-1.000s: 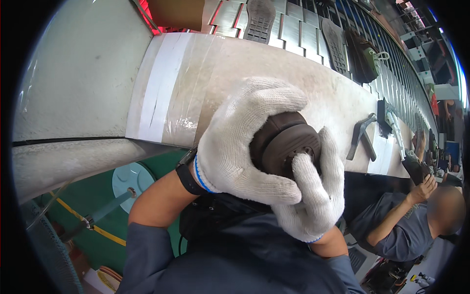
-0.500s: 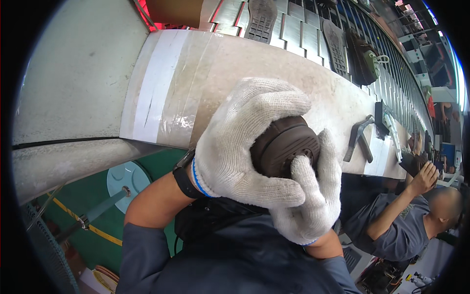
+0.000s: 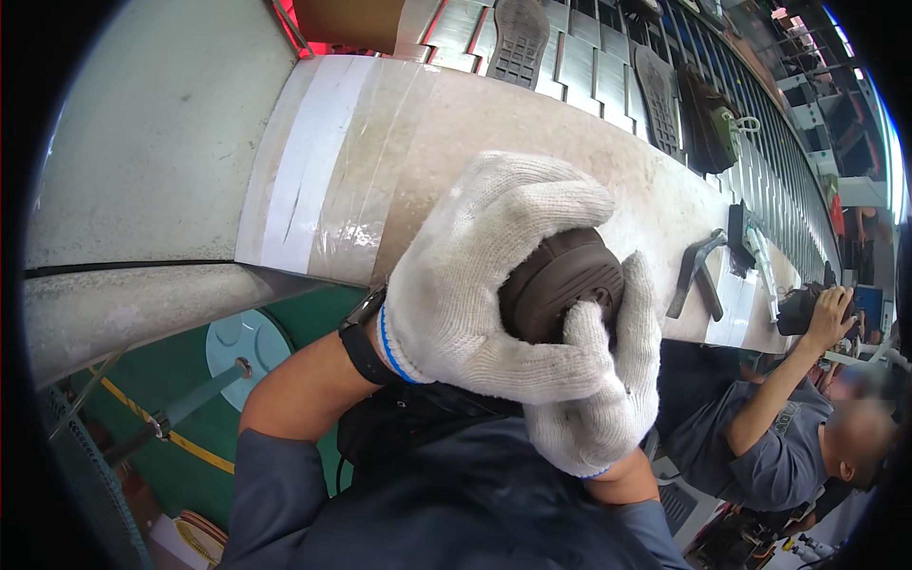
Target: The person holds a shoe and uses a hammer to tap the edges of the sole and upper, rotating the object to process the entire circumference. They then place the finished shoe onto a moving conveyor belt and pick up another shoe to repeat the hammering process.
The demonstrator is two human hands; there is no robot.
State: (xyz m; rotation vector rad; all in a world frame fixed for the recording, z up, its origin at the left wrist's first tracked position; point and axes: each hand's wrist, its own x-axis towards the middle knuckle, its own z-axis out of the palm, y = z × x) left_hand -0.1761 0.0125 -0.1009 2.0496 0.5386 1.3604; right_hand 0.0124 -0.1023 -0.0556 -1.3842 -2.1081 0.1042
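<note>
Both my hands wear white knit gloves and grip one dark brown shoe [image 3: 560, 285], whose ribbed sole end shows between them. My left hand [image 3: 480, 275] wraps over the shoe from the left and top. My right hand [image 3: 608, 389] clasps it from below and the right, thumb pressed up along the sole. Most of the shoe is hidden under the gloves. I hold it just above the near edge of a long beige workbench [image 3: 399, 171].
A metal pincer tool [image 3: 692, 274] lies on the bench to the right. Shoe soles [image 3: 518, 38] ride a slatted conveyor behind. A co-worker [image 3: 779, 427] sits at the right, hand on a dark shoe [image 3: 798, 309]. Green floor and a round base [image 3: 242, 342] lie lower left.
My hands have shifted slightly on the shoe, with the right thumb sliding up along the sole. The co-worker's hand has risen to the bench edge.
</note>
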